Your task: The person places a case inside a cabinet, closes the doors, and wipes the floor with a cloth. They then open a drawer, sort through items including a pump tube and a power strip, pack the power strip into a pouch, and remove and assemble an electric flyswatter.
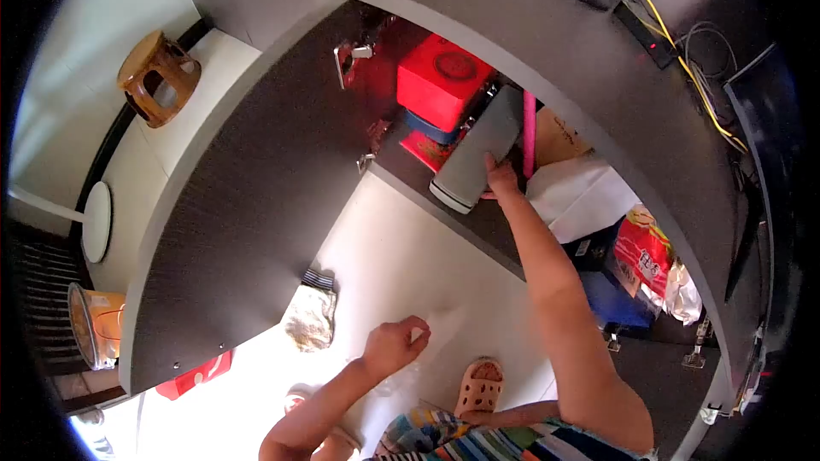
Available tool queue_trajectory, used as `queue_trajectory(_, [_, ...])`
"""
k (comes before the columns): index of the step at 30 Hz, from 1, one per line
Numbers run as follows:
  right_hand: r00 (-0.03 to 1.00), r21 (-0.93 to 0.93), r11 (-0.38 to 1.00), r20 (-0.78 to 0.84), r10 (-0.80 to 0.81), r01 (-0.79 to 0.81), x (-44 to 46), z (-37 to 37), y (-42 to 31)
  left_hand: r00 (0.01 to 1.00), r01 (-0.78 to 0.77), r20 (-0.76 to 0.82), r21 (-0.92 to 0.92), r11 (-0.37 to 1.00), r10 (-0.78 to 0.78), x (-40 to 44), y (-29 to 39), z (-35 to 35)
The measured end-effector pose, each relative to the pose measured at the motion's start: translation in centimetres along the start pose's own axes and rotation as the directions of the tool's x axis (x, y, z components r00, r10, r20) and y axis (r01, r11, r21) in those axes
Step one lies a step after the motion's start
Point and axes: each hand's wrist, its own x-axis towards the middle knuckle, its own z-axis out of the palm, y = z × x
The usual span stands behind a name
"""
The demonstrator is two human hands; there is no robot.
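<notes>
My right hand (500, 176) reaches into the open cabinet and rests against a long grey case (480, 149), its thumb or finger on the case's face; the other fingers are mostly hidden. The case leans at a slant beside a red box (442, 81), which sits on a dark blue item. A pink bar (529, 132) stands just right of the case. My left hand (397, 346) hangs in the air over the pale floor, fingers curled together with a small gap, nothing visible in them.
The dark cabinet door (256, 179) stands open at left. White paper (581, 192), a red packet (645, 252) and a blue box (615, 290) fill the cabinet's right side. A cloth (310, 318) lies on the floor. A wooden stool (160, 78) stands at upper left.
</notes>
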Motion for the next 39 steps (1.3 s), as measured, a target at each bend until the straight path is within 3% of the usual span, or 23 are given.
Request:
queue_trajectory(2, [0.999,0.117,0.993,0.03,-0.035,0.031,1.0,-0.1,0.8,0.999,0.036,-0.033,-0.037,0.999,-0.037,0.1,-0.6,0.3])
queue_trajectory(5, [0.98,0.177,0.977,0.176,0.089,-0.12,0.0,-1.3,-0.3,0.994,0.084,0.074,-0.001,0.996,-0.084,-0.1,-1.0,0.3])
queue_trajectory(8, [0.994,0.239,0.97,0.107,0.029,-0.054,-1.4,-1.5,-0.8,0.995,-0.014,-0.09,0.255,0.967,0.038,0.7,-0.8,0.2])
queue_trajectory(10, [0.995,-0.088,0.993,-0.041,-0.086,0.082,-1.1,-2.5,-1.0,0.981,-0.012,-0.172,0.426,0.905,0.094,3.8,-0.1,-0.1])
queue_trajectory(11, [0.982,-0.261,0.956,-0.099,-0.164,0.133,-1.0,-3.0,-1.4,0.989,0.01,-0.137,0.427,0.904,0.054,5.9,1.0,-0.4])
queue_trajectory(14, [0.905,-0.683,0.689,-0.096,-0.415,0.243,-6.0,-3.7,-3.8,0.995,-0.003,-0.095,0.377,0.926,0.042,13.1,4.2,0.9])
queue_trajectory(18, [0.912,-0.748,0.612,-0.021,-0.409,0.257,-7.8,-2.5,-4.6,0.998,0.001,-0.063,0.374,0.927,0.025,18.8,6.7,3.0])
queue_trajectory(20, [0.948,-0.375,0.877,0.016,-0.318,0.3,-6.6,-3.1,-3.6,0.997,0.071,-0.011,0.364,0.929,-0.072,18.4,6.5,1.7])
queue_trajectory(22, [0.977,0.01,0.979,0.063,-0.205,0.205,-5.1,-3.4,-2.6,0.999,-0.014,0.039,0.01,1.0,0.014,18.1,3.3,-0.3])
queue_trajectory(23, [0.964,0.031,0.965,0.033,-0.262,0.261,-4.4,-3.3,-1.8,0.997,-0.053,0.049,-0.172,0.984,0.062,18.1,1.7,-0.9])
queue_trajectory(24, [0.949,0.053,0.948,0.001,-0.315,0.315,-4.0,-2.9,-0.5,0.998,-0.014,0.053,-0.404,0.915,0.039,18.4,0.2,-0.8])
queue_trajectory(26, [0.973,0.216,0.953,0.038,-0.227,0.214,-5.1,-2.4,0.9,0.996,0.072,0.088,-0.787,0.613,-0.005,18.5,-2.6,0.1])
queue_trajectory(28, [0.974,0.439,0.892,0.227,0.001,-0.103,-7.7,-2.3,-0.4,0.997,0.074,0.077,-0.812,0.578,-0.019,18.7,-2.2,0.0])
queue_trajectory(29, [0.99,0.432,0.902,0.13,-0.06,-0.002,-6.2,-2.1,0.5,0.997,0.073,0.07,-0.825,0.56,-0.028,18.8,-2.0,0.0])
queue_trajectory(31, [0.982,0.398,0.898,-0.053,-0.182,0.188,-3.4,-0.6,1.4,0.989,0.052,-0.062,-0.693,0.719,-0.132,20.7,-1.6,0.4])
queue_trajectory(32, [0.968,0.501,0.828,-0.102,-0.23,0.25,-2.4,-0.3,0.7,0.976,0.058,-0.131,-0.615,0.786,-0.174,21.9,-1.4,0.7])
queue_trajectory(34, [0.892,0.35,0.822,-0.228,-0.39,0.449,2.5,0.0,1.4,0.941,-0.017,-0.307,-0.46,0.888,-0.142,23.3,-0.6,1.7])
queue_trajectory(35, [0.907,0.042,0.921,-0.194,-0.373,0.388,3.5,-0.2,0.5,0.912,-0.049,-0.394,-0.372,0.927,-0.111,23.5,-0.4,1.8])
queue_trajectory(36, [0.923,-0.271,0.916,-0.165,-0.348,0.297,4.1,-0.3,-0.5,0.935,0.011,-0.33,-0.338,0.941,-0.129,22.2,0.5,1.2])
queue_trajectory(37, [0.937,-0.558,0.808,-0.144,-0.319,0.189,4.2,-0.5,-1.0,0.952,0.066,-0.266,-0.3,0.952,-0.15,19.5,2.6,-0.1])
queue_trajectory(38, [0.903,-0.642,0.724,-0.114,-0.415,0.252,4.4,-0.8,-1.3,0.963,0.114,-0.208,-0.255,0.96,-0.17,17.7,3.6,-0.8])
queue_trajectory(39, [0.864,-0.716,0.629,-0.074,-0.498,0.302,4.5,-1.2,-1.2,0.976,0.039,-0.191,-0.315,0.948,-0.104,15.8,2.3,0.1])
